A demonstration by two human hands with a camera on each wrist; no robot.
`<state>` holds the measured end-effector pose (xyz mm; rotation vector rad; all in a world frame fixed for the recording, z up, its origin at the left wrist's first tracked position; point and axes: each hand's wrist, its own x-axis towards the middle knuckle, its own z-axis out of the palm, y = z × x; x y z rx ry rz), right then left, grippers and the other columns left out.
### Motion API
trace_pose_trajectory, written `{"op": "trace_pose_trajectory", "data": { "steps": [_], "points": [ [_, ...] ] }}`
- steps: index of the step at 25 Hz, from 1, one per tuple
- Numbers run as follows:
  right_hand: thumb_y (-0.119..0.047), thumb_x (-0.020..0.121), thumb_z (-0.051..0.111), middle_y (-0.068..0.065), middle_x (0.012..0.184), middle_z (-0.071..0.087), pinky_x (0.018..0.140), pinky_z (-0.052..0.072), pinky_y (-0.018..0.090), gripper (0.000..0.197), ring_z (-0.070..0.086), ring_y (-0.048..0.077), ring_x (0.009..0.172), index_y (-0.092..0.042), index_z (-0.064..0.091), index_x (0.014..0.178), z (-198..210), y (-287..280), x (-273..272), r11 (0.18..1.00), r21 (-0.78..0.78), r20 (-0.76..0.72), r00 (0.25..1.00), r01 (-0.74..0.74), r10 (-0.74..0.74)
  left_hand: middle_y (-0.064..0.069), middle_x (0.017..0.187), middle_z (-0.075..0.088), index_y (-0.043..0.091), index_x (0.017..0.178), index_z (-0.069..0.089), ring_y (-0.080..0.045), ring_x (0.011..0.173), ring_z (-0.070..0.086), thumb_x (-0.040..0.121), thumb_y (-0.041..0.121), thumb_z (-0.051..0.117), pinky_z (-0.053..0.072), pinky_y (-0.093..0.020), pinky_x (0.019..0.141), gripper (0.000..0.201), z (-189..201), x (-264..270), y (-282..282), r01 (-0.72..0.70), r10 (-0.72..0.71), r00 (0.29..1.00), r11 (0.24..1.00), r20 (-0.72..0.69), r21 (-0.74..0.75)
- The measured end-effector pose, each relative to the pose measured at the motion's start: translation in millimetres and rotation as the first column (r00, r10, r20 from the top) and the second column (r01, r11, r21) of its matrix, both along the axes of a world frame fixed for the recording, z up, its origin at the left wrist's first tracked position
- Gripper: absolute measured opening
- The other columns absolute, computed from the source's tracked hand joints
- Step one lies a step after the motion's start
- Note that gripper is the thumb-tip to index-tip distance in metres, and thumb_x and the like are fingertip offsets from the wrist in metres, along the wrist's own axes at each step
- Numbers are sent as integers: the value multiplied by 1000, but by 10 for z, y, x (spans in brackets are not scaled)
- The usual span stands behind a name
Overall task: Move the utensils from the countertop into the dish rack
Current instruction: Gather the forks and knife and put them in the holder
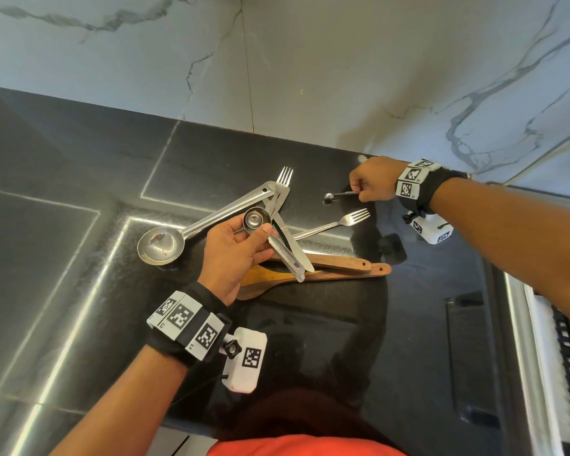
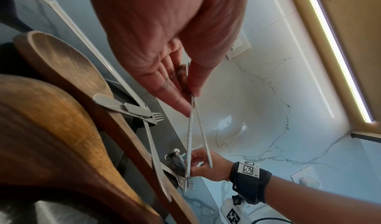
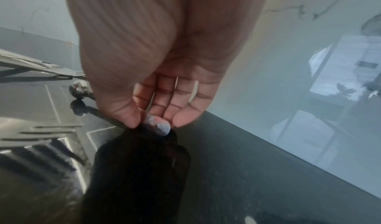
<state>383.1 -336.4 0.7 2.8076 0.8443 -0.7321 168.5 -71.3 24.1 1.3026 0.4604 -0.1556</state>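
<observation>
Writing: "R1" read on right wristband | left hand, frame centre, measuring spoons pinched | right hand, upper right, small spoon pinched on bench

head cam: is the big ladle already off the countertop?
No. The ladle lies on the countertop; the left hand holds only small measuring spoons.

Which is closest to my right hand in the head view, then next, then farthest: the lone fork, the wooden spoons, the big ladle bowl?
From the right hand:
1. Lone fork, just below it.
2. Wooden spoons, nearer the body.
3. Ladle bowl, far left.
</observation>
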Motion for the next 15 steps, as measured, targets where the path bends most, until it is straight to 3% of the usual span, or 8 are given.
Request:
{"op": "trace_pose_trajectory", "data": {
  "steps": [2,4,5,8,10,15],
  "points": [
    [-21,84,68,-7,70,60,69,47,31,7,58,18,71,-23,62,81,69,-4,-63,997,83,49,999,-1,-3,-10,102,77,12,110,67,-19,90,76,93,7,64,61,-27,71,18,-9,-12,5,-2,2,1000,1000,-3,-1],
    [-20,83,69,-2,77,66,70,48,30,3,60,18,74,-18,68,85,164,61,-217,953,298,81,993,62,-90,-12,101,77,8,112,67,-20,89,77,93,6,64,61,-26,70,19,-3,-33,16,-12,12,1000,1000,-2,-13],
    [-19,83,70,-2,79,66,70,50,30,5,60,14,73,-16,69,87,234,113,-343,901,423,72,988,95,-138,-13,101,77,6,113,66,-21,89,77,92,6,65,61,-26,71,21,-19,-44,6,-18,18,1000,1000,-8,-12],
    [-19,85,72,-9,76,65,68,49,16,5,59,2,69,-15,70,87,420,322,-838,709,698,34,984,102,-175,-12,100,78,4,117,65,-19,87,77,92,7,65,61,-25,69,25,-41,-81,-13,-22,21,999,999,-37,-39],
    [-18,85,72,-9,75,66,65,49,11,2,60,3,67,-16,72,86,517,361,-1289,649,757,60,982,74,-181,-10,97,78,3,117,65,-17,84,77,92,6,64,60,-23,66,25,8,-148,-140,19,-22,999,997,-34,-76],
    [-17,85,75,-2,77,72,64,45,10,7,59,2,65,-12,79,87,247,488,-1745,540,841,94,975,30,-201,-13,98,78,-2,117,64,-20,87,77,92,5,63,60,-24,67,26,24,-209,-195,19,-26,999,988,-41,-156]
  ]
}}
